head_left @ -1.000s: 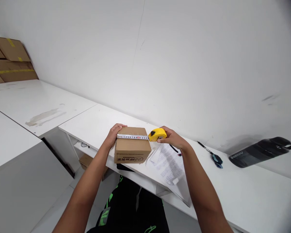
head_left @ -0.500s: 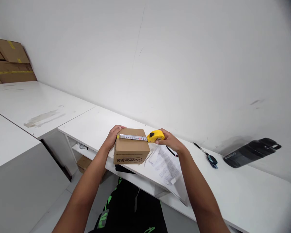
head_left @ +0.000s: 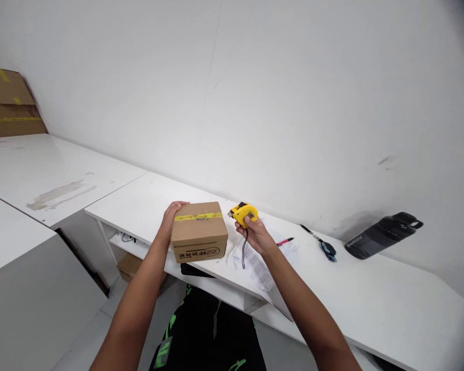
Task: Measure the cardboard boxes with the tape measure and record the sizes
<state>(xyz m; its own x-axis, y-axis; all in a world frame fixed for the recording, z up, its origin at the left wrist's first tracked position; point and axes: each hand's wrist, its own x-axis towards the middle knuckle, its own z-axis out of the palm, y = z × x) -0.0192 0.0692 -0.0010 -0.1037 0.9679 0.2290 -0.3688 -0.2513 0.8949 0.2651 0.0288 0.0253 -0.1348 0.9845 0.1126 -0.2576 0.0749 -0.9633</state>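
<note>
Head view, left grip [head_left: 170, 219]: partly spread, palm against the left side of the carton [head_left: 199, 239], fingers at its far edge; how firmly it clasps, I cannot tell.
Head view, right grip [head_left: 257, 236]: closed around the yellow tape measure [head_left: 244, 213], thumb on its face, cord [head_left: 243, 253] dangling.
Tape measure: raised just beside the carton's right side, metal hook at its mouth.
Carton: at the counter's [head_left: 351, 291] front edge, yellow tape across its top.
Right of carton: printed papers [head_left: 261, 275] and a red pen [head_left: 285, 241].
Near wall: dark bottle [head_left: 379, 237].
</note>
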